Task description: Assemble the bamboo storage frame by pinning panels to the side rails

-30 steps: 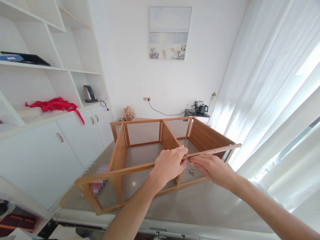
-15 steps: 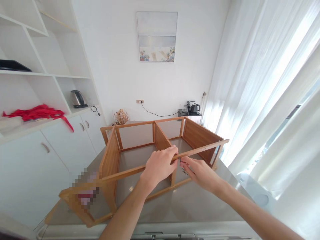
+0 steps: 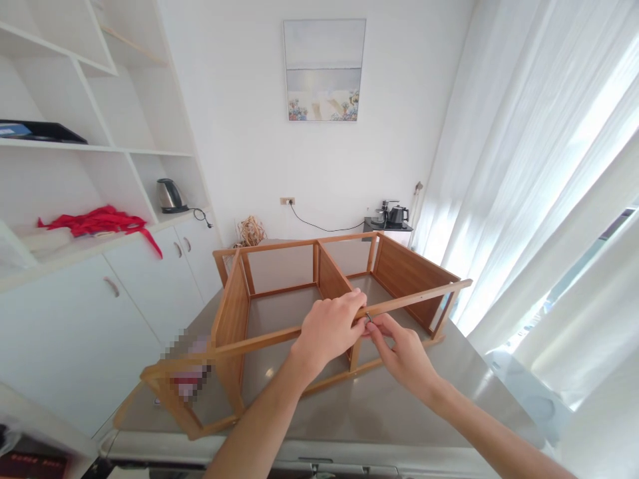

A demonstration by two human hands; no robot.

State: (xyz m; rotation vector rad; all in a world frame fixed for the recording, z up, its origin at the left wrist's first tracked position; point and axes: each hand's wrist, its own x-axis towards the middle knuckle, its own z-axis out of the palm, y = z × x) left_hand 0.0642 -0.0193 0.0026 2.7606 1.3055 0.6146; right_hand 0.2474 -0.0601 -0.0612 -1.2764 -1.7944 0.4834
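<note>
A wooden shelf unit (image 3: 332,274) lies on its side on the grey tabletop, its open frame and several panels showing. My left hand (image 3: 332,327) is closed over its near upper rail, close to the middle panel. Just right of it, my right hand (image 3: 399,342) pinches a small, thin metal hex key (image 3: 369,319) at the underside of the same rail. Fingers cover most of the key, and the fastener it meets is hidden. The two hands nearly touch.
The grey table (image 3: 399,412) carries the frame; a blurred-out patch (image 3: 190,372) lies at its left end. White cabinets with a kettle (image 3: 170,196) and red cloth (image 3: 102,221) stand left. A coffee maker (image 3: 394,214) is at the back, white curtains (image 3: 519,166) right.
The view has shifted, so everything sits slightly further right. My right hand's fingers have turned a little around the hex key. My left hand keeps its grip on the rail.
</note>
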